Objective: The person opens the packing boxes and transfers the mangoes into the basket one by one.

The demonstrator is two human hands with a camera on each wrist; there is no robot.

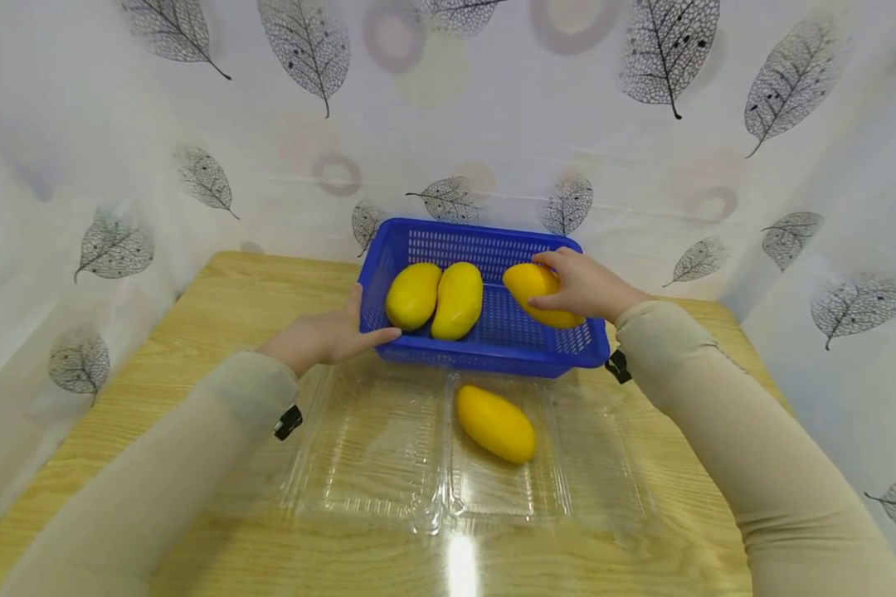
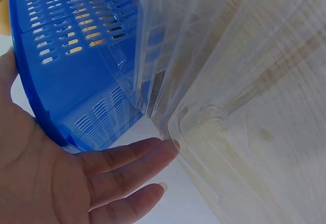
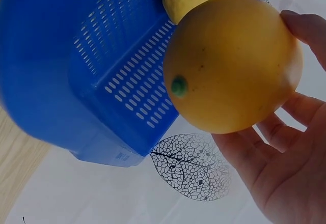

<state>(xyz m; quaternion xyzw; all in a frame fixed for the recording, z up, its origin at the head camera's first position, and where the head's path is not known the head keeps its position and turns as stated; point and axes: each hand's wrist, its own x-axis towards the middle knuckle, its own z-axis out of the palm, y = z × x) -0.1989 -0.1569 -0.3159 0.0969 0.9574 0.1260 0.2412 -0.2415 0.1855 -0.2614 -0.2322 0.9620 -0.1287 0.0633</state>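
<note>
A yellow mango [image 1: 532, 286] with a green stem nub is held in my right hand [image 1: 584, 286], thumb on one side and fingers on the other. It is over the right part of a blue slotted plastic basket [image 1: 485, 356]. Two more mangoes, one at the left [image 1: 412, 297] and one beside it [image 1: 459, 300], lie inside the basket. My left hand [image 1: 321, 338] is at the basket's left front corner, its thumb along the rim. In the left wrist view, its fingers [image 2: 130, 173] extend fairly straight below the basket, fingertips right at a clear plastic container [image 2: 214, 122].
In front of the basket, the open clear clamshell container [image 1: 369, 439] lies on the wooden table [image 1: 239, 298]. One mango [image 1: 496, 424] rests in its middle section. A leaf-patterned white curtain [image 1: 269, 157] surrounds the table's back and sides.
</note>
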